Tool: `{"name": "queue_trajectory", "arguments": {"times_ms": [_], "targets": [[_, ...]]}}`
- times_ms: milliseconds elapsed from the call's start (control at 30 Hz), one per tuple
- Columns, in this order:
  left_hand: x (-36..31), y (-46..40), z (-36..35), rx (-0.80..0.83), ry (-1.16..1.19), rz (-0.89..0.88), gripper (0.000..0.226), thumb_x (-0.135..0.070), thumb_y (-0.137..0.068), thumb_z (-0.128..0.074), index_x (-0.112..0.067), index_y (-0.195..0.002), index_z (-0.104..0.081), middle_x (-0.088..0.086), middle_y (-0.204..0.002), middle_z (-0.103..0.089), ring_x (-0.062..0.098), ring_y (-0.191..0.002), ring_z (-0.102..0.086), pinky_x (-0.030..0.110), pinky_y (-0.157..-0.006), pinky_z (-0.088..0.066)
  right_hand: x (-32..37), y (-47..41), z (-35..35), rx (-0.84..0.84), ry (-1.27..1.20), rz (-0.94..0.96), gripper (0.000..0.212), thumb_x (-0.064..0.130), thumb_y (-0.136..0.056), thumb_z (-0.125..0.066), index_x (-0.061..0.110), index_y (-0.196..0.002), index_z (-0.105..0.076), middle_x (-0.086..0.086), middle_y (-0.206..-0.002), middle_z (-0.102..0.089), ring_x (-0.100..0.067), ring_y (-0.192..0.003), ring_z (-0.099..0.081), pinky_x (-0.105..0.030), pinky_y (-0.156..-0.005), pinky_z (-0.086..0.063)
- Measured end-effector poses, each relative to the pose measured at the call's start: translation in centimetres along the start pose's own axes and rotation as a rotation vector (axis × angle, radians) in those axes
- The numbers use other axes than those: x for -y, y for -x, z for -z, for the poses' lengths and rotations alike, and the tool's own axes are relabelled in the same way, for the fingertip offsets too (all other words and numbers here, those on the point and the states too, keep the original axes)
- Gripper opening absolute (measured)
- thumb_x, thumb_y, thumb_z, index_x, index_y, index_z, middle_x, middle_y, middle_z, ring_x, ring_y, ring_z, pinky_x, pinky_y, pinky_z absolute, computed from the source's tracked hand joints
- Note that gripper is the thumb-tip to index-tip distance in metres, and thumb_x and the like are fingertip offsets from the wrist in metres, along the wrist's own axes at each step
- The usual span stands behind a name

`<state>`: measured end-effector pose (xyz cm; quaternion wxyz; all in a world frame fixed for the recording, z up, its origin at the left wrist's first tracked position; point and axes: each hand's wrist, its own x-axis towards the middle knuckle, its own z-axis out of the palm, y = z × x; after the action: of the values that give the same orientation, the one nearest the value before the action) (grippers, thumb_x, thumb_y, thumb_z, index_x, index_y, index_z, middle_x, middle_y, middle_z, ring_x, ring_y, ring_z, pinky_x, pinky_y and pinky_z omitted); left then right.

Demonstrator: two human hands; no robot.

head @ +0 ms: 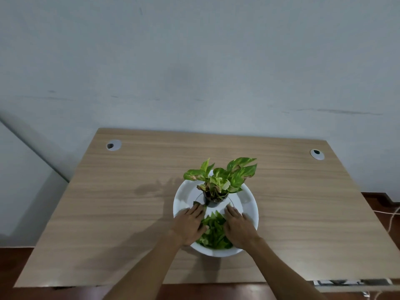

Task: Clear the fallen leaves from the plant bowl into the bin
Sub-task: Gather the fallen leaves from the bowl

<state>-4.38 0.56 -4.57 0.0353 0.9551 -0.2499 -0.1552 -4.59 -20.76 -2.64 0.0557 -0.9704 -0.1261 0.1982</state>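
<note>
A white plant bowl [249, 198] sits on the wooden desk, a little right of centre. A small potted plant [220, 180] with green and yellow leaves stands in its far half. A heap of loose green fallen leaves [214, 232] lies in the bowl's near half. My left hand [190, 226] rests palm down on the left side of the heap, fingers spread and pointing away from me. My right hand [238, 226] lies flat on the heap's right side in the same way. Neither hand has closed around any leaves. No bin is in view.
The wooden desk [108, 213] stands against a pale wall. Two round cable grommets sit near its far corners, one at the left [113, 145] and one at the right [317, 154]. White cables [389, 219] hang beyond the desk's right edge over a dark red floor.
</note>
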Motion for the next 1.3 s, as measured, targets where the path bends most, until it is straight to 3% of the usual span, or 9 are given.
{"name": "queue_trajectory", "arguments": {"times_ms": [133,267,367,567,867,1067,1300], "targets": [[0.4,0.9,0.5,-0.017,-0.077,-0.039,0.063,-0.049,-0.102,-0.020,-0.010,-0.150,-0.031,0.008,-0.160,-0.028,0.025,-0.147,-0.026,0.043,-0.115,-0.027,0.2,0.7,-0.3,-0.023,0.017,0.005,0.055,0.028,-0.100,-0.033,0.010,-0.152,-0.027,-0.007,-0.163,-0.022,-0.022,-0.149,-0.025,-0.042,-0.116,-0.029],[0.5,1.0,1.3,-0.034,-0.084,-0.049,0.060,-0.047,-0.102,-0.024,-0.007,-0.143,-0.042,0.010,-0.153,-0.038,0.026,-0.140,-0.034,0.042,-0.112,-0.032,1.8,0.4,-0.1,-0.031,-0.030,-0.002,0.058,0.027,-0.101,-0.031,0.010,-0.155,-0.020,-0.007,-0.164,-0.019,-0.022,-0.152,-0.018,-0.044,-0.121,-0.022],[0.3,0.8,1.2,-0.072,-0.062,-0.031,0.059,-0.044,-0.101,-0.027,-0.007,-0.148,-0.034,0.012,-0.157,-0.033,0.026,-0.144,-0.031,0.041,-0.115,-0.030,3.4,0.4,-0.6,-0.056,-0.065,0.028,0.055,0.029,-0.099,-0.031,0.018,-0.153,-0.026,-0.006,-0.163,-0.023,-0.022,-0.151,-0.022,-0.042,-0.123,-0.021],[0.2,0.8,0.3,-0.074,-0.071,-0.024,0.059,-0.042,-0.102,-0.022,-0.009,-0.150,-0.029,0.010,-0.160,-0.029,0.026,-0.146,-0.027,0.039,-0.116,-0.028,4.5,-0.3,-1.4,-0.087,-0.100,-0.004,0.054,0.035,-0.102,-0.029,0.027,-0.155,-0.022,-0.007,-0.163,-0.024,-0.022,-0.151,-0.021,-0.043,-0.121,-0.024],[0.3,1.4,0.0,-0.040,-0.058,0.008,0.058,-0.041,-0.103,-0.022,-0.009,-0.151,-0.030,0.012,-0.160,-0.029,0.025,-0.149,-0.025,0.039,-0.120,-0.023,4.9,-0.8,-0.9,-0.071,-0.123,-0.010,0.053,0.036,-0.102,-0.030,0.031,-0.154,-0.024,-0.007,-0.162,-0.026,-0.023,-0.150,-0.024,-0.043,-0.119,-0.028],[0.2,0.9,0.5,-0.100,-0.038,0.031,0.056,-0.043,-0.101,-0.028,-0.012,-0.146,-0.038,0.007,-0.151,-0.043,0.023,-0.141,-0.036,0.038,-0.114,-0.031,4.9,-1.2,-0.7,-0.045,-0.147,-0.019,0.053,0.036,-0.101,-0.032,0.032,-0.154,-0.024,-0.008,-0.163,-0.024,-0.025,-0.150,-0.023,-0.043,-0.119,-0.027],[-0.2,0.9,0.0,-0.077,-0.084,0.064,0.060,-0.045,-0.103,-0.021,-0.009,-0.151,-0.028,0.009,-0.159,-0.031,0.023,-0.147,-0.026,0.038,-0.118,-0.025,4.7,-1.5,-0.4,-0.017,-0.153,-0.010,0.055,0.033,-0.100,-0.035,0.031,-0.154,-0.024,-0.007,-0.163,-0.024,-0.024,-0.149,-0.025,-0.044,-0.119,-0.029]]}}
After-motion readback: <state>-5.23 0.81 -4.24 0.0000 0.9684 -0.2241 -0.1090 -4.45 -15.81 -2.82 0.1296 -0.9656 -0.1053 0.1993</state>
